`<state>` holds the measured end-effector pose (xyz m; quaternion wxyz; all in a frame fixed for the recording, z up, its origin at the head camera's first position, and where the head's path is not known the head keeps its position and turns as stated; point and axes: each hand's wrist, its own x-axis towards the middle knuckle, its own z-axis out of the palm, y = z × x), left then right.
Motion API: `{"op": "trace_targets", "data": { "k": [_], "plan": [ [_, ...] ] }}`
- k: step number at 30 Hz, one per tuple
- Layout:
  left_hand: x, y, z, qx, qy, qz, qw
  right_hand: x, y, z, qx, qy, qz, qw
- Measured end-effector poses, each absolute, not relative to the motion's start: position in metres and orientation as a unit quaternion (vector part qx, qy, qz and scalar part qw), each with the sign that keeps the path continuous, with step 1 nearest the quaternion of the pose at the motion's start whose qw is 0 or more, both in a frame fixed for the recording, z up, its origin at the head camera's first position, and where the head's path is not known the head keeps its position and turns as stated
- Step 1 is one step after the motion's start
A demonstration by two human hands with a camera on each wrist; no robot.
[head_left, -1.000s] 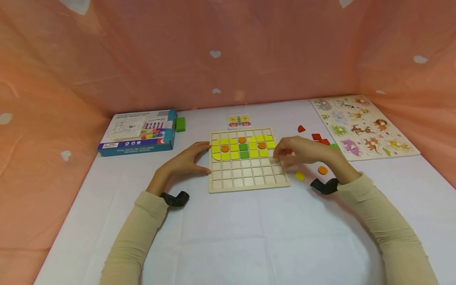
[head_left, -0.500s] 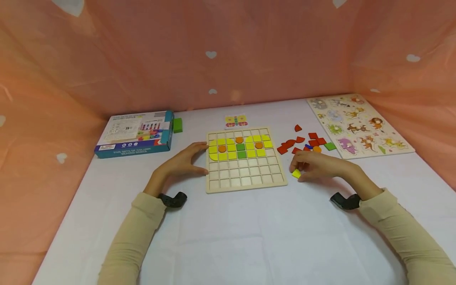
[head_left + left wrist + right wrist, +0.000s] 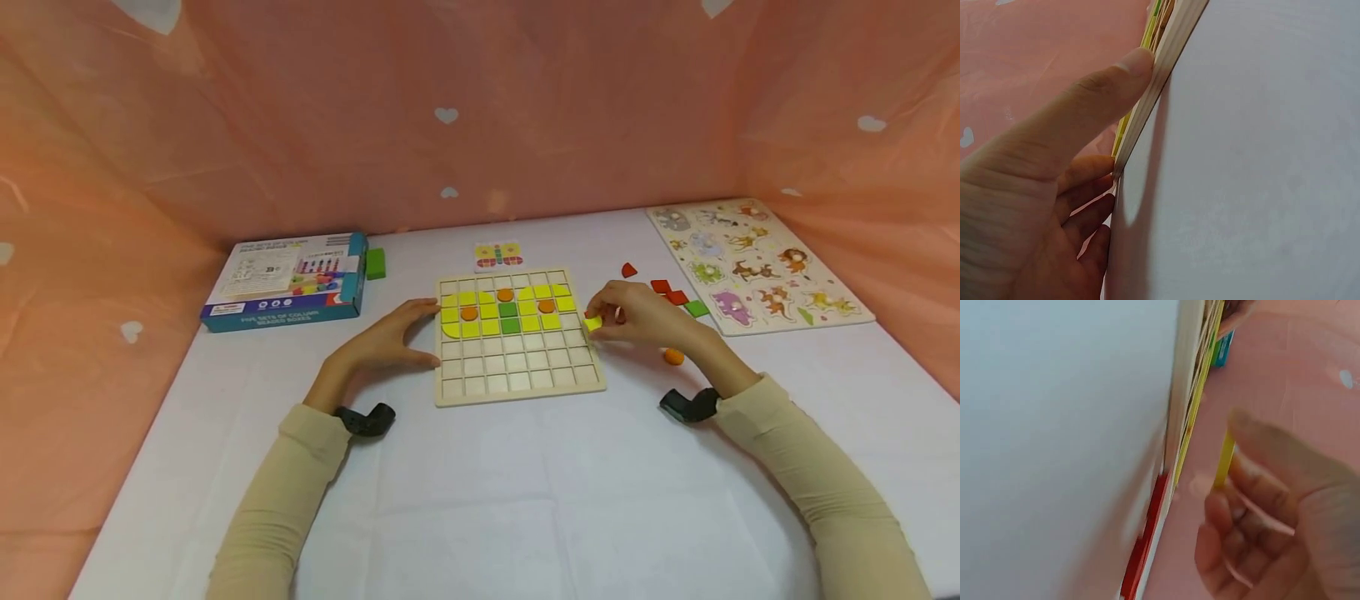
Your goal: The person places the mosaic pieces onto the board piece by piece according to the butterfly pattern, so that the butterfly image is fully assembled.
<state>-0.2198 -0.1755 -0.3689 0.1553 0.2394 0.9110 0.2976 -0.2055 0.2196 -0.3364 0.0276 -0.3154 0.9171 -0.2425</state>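
Note:
My right hand pinches a small yellow tile between thumb and fingers, just above the right edge of a wooden grid board. Seen edge-on in the right wrist view, the yellow tile is clear of the board. Yellow, green and orange pieces fill part of the board's upper rows; its lower rows show bare squares. At the board's left edge, my left hand rests with thumb and fingers spread. In the left wrist view, the thumb of the left hand touches the board's side.
Behind the board lies a small pattern card. Red tiles, a green tile and an orange disc lie at the right, some hidden by the hand. An animal puzzle, a boxed set and a green block stand farther out.
My right hand moved from the board's right side down to the yellow tile, took hold of it, and lifted it up and left to the board's edge. The left hand stayed at the board.

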Motion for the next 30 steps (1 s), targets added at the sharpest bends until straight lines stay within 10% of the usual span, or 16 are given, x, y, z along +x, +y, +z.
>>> {"op": "trace_targets", "data": {
  "k": [30],
  "plan": [
    [-0.220, -0.175, -0.369, 0.237, 0.912, 0.299, 0.152, -0.229, 0.190, -0.347, -0.298, 0.923, -0.242, 0.032]
  ]
}}
